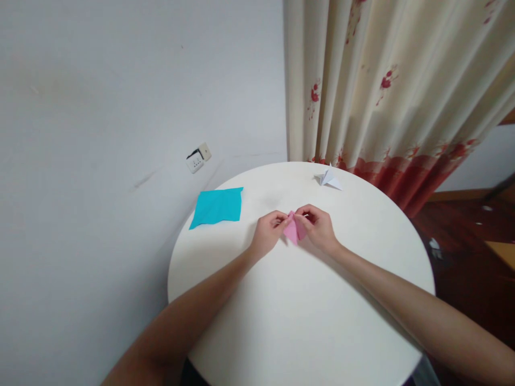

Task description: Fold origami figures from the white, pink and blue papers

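Note:
A small piece of folded pink paper [293,231] is held just above the middle of the table, one corner pointing down toward me. My left hand [269,230] pinches its left upper edge between thumb and fingers. On the other side my right hand [317,225] grips the right upper part, its fingers curled. The finer folds between the fingertips are partly hidden. Farther back on the right, a white folded paper crane [329,179] stands apart from both hands. To the left of my left hand lies a sheet of turquoise paper [218,207] with slightly curled edges.
The round white table [298,316] fills the middle of the view. A pale wall with a socket [195,161] borders it on the left. Behind it on the right hangs a cream curtain [362,96] with red flowers. Dark floor [462,236] shows at the right.

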### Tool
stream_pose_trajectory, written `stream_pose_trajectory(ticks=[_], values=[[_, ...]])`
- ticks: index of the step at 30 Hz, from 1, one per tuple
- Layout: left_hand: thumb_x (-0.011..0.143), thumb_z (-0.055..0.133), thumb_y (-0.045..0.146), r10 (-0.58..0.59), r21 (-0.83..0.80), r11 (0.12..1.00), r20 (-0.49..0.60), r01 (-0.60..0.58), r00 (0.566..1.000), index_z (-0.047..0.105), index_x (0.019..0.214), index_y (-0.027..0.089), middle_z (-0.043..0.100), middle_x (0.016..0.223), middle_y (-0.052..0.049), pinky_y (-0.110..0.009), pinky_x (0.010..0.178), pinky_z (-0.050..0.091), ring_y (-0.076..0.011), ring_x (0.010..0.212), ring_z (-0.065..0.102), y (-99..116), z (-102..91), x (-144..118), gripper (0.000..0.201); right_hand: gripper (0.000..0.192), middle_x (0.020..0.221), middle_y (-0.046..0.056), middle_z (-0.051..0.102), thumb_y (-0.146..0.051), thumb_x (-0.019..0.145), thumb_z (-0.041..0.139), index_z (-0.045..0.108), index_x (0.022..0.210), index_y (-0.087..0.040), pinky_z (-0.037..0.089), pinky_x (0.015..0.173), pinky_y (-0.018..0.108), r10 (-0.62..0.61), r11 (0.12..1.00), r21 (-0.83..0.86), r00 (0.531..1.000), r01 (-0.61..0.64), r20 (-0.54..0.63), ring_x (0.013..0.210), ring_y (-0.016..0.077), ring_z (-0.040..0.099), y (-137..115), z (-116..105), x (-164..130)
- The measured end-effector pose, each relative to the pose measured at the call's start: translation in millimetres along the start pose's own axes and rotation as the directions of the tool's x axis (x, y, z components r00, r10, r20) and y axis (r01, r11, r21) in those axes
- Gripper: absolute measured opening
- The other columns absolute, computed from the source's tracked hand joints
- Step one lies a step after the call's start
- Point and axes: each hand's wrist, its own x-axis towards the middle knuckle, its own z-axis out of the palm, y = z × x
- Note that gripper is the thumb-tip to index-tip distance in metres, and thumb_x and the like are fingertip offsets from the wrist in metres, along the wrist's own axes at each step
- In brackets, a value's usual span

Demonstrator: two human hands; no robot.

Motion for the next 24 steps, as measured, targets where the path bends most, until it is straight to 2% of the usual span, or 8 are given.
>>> stream_pose_trajectory(ticks=[5,11,17,22,24], values=[[0.083,0.068,0.042,0.044,0.003,0.999,-0.109,-0.044,0.993,0.061,0.080,0.018,0.062,0.074,0.000,-0.025,0.065,0.048,-0.0138,0.071,0.060,1,-4.2,3,0.025,0.019,0.077,0.003,0.069,-0.034,0.085,0.062,0.070,0.085,-0.017,0.043,0.061,0.027,-0.006,0.996,-0.085,0.998,0.012,0.069,0.068,0.0158,0.057,6,-3,2],[0.082,0.068,0.040,0.038,-0.013,0.999,-0.140,-0.040,0.989,0.060,0.080,0.018,0.062,0.073,0.000,-0.025,0.062,0.047,-0.0137,0.069,0.059,1,-6.1,4,0.023,0.021,0.076,0.004,0.071,-0.035,0.086,0.061,0.072,0.082,-0.018,0.045,0.064,0.028,-0.054,0.992,-0.111,0.996,0.061,0.067,0.068,0.0170,0.059,14,-8,3],[0.083,0.068,0.036,0.053,-0.006,0.999,-0.142,-0.054,0.989,0.061,0.080,0.018,0.062,0.072,0.001,-0.024,0.062,0.048,-0.0129,0.067,0.059,2,-7.1,3,0.019,0.021,0.078,0.005,0.072,-0.036,0.083,0.065,0.074,0.083,-0.017,0.047,0.064,0.029,-0.042,0.995,-0.091,0.999,0.045,0.032,0.067,0.0174,0.061,19,-7,3],[0.082,0.069,0.040,0.056,0.004,0.998,-0.044,-0.056,0.997,0.067,0.087,0.018,0.068,0.084,-0.003,-0.027,0.071,0.052,-0.0163,0.078,0.064,1,-10.5,5,0.023,0.019,0.076,0.005,0.072,-0.035,0.084,0.065,0.073,0.082,-0.017,0.048,0.064,0.029,-0.045,0.996,-0.080,0.997,0.040,-0.057,0.067,0.0171,0.062,18,-10,5],[0.080,0.070,0.041,0.031,-0.017,0.999,-0.051,-0.032,0.998,0.068,0.088,0.018,0.069,0.087,-0.005,-0.029,0.073,0.054,-0.0178,0.080,0.066,-2,-11.6,6,0.025,0.020,0.076,0.005,0.072,-0.035,0.084,0.065,0.073,0.081,-0.017,0.049,0.064,0.029,-0.050,0.997,-0.068,0.994,0.044,-0.098,0.067,0.0173,0.062,18,-11,6]])
